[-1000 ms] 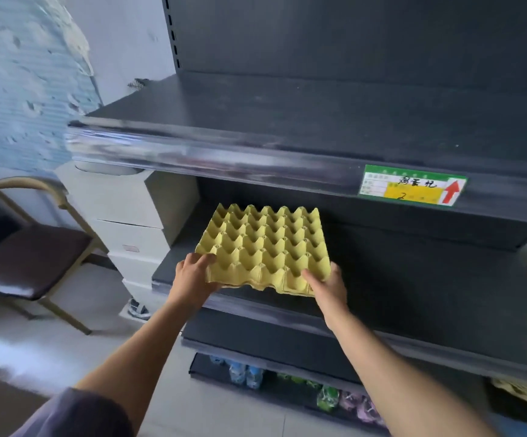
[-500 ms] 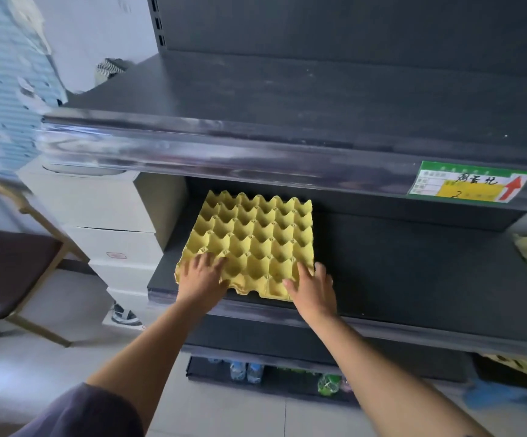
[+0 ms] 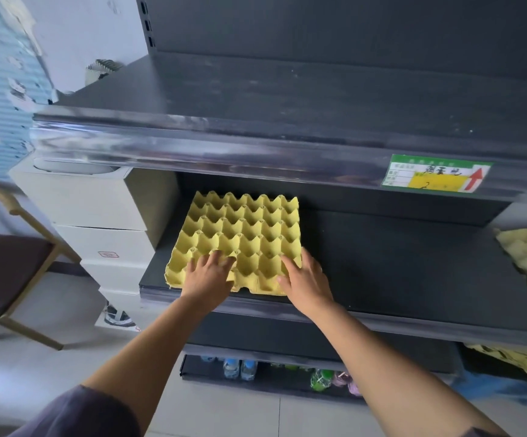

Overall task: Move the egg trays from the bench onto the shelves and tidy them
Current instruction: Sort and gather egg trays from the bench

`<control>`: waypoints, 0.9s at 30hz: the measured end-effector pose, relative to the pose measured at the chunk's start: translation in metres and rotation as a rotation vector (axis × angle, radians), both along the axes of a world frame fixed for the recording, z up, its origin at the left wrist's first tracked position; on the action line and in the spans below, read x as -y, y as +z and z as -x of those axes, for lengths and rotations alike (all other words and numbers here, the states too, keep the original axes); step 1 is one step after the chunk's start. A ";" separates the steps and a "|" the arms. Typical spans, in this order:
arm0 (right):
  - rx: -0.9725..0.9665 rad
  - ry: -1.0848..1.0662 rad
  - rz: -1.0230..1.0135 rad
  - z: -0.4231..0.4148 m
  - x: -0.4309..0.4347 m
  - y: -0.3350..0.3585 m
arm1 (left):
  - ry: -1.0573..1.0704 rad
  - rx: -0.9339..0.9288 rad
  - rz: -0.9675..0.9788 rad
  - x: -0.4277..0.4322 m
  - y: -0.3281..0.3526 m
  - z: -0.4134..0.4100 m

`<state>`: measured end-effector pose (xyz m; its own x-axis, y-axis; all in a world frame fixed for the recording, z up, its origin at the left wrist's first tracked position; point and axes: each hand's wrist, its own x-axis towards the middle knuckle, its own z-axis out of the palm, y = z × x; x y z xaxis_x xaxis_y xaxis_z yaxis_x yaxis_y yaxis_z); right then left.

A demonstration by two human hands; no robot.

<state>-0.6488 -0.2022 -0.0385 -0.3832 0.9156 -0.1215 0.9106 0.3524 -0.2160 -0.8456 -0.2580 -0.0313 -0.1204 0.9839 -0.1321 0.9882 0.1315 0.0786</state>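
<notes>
Because the left hand (image 3: pixel 207 274) and right hand (image 3: pixel 307 280) rest open-fingered on the egg tray (image 3: pixel 240 230), which lies just behind the shelf (image 3: pixel 397 269) lip, an uneven push could skew it or crush its pulp cups.

**Matt pulp tray, shiny shelf trim**

The egg tray (image 3: pixel 240 234) looks like moulded paper pulp: yellow, matt and a bit fibrous. The shelf (image 3: pixel 397 263) under it is dark, flat and matt, maybe painted metal. The edge strip (image 3: pixel 224 152) on the shelf above is glossy clear plastic, full of glare. The white boxes (image 3: pixel 98 203) look like smooth matt cardboard. The chair seat (image 3: pixel 0 272) has a leathery sheen, and the floor tiles (image 3: pixel 51 367) shine.
</notes>
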 end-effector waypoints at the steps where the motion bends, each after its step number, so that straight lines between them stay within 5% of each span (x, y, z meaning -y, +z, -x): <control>1: -0.008 -0.003 -0.032 -0.007 0.000 0.006 | -0.028 0.010 -0.028 -0.004 0.008 -0.010; 8: -0.130 -0.044 -0.322 -0.094 0.000 0.046 | -0.234 0.087 -0.233 -0.034 0.065 -0.128; 16: -0.179 -0.174 -0.642 -0.300 0.010 0.086 | -0.421 0.198 -0.529 -0.047 0.104 -0.324; 27: -0.142 -0.464 -0.685 -0.577 0.019 0.111 | -0.726 0.349 -0.562 -0.078 0.130 -0.579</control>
